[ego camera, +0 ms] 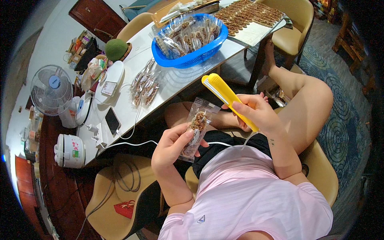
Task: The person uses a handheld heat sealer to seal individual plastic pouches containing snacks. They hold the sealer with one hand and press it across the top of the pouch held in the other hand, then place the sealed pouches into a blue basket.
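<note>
My left hand [177,144] grips a clear plastic packet [198,127] holding a nut-topped snack bar, above my lap. A yellow corded heat sealer [229,100], shaped like a hair straightener, is in my right hand [258,112]. Its far end points up and left, apart from the packet, and its plates look nearly together. On the white table [177,85] a blue plastic basket [187,63] holds several more packets. A pile of similar packets [145,87] lies left of it. Rows of uncovered bars [249,16] sit on a lined tray at the back right.
A white cable [135,143] runs from a power strip [100,136] across to my lap. A smartphone [112,121], a rice cooker [69,151] and an electric fan [51,90] are at the left. An empty-seated beige chair [105,192] holds a dark cord and a red item.
</note>
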`<action>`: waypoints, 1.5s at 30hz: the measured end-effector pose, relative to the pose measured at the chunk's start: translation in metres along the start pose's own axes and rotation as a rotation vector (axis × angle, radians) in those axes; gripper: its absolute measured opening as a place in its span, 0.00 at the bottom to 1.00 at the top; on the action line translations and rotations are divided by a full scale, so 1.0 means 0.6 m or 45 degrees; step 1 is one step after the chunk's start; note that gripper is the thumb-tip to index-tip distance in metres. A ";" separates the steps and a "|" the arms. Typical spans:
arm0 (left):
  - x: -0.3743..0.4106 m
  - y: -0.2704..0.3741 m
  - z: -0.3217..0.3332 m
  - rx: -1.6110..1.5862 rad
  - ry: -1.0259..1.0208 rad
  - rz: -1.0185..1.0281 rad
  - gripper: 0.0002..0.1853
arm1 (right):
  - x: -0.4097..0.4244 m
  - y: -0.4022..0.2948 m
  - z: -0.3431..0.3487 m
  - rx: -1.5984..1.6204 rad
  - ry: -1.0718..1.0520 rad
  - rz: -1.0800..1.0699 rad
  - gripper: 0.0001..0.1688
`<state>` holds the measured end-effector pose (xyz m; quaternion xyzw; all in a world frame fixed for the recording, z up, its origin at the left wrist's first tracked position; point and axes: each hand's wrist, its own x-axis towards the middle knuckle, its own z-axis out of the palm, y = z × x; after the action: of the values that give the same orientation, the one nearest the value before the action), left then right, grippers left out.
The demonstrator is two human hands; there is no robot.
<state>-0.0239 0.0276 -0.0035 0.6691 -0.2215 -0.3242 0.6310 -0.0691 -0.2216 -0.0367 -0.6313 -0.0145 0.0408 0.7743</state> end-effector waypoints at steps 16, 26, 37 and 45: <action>0.011 -0.032 -0.006 0.262 0.202 0.345 0.18 | 0.000 0.012 0.010 -0.555 -0.149 -0.464 0.20; 0.036 -0.033 0.023 0.279 0.390 0.214 0.15 | 0.007 0.021 0.004 -0.537 -0.355 0.022 0.24; 0.053 -0.037 0.032 0.116 0.689 0.203 0.16 | 0.006 0.024 0.036 -0.921 0.314 -0.411 0.26; 0.060 -0.045 0.038 0.177 0.676 0.160 0.17 | 0.014 0.031 0.039 -1.088 0.345 -0.321 0.31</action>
<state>-0.0181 -0.0110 -0.0356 0.7573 -0.1112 -0.0819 0.6383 -0.0632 -0.1946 -0.0507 -0.8866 -0.0053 -0.1463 0.4388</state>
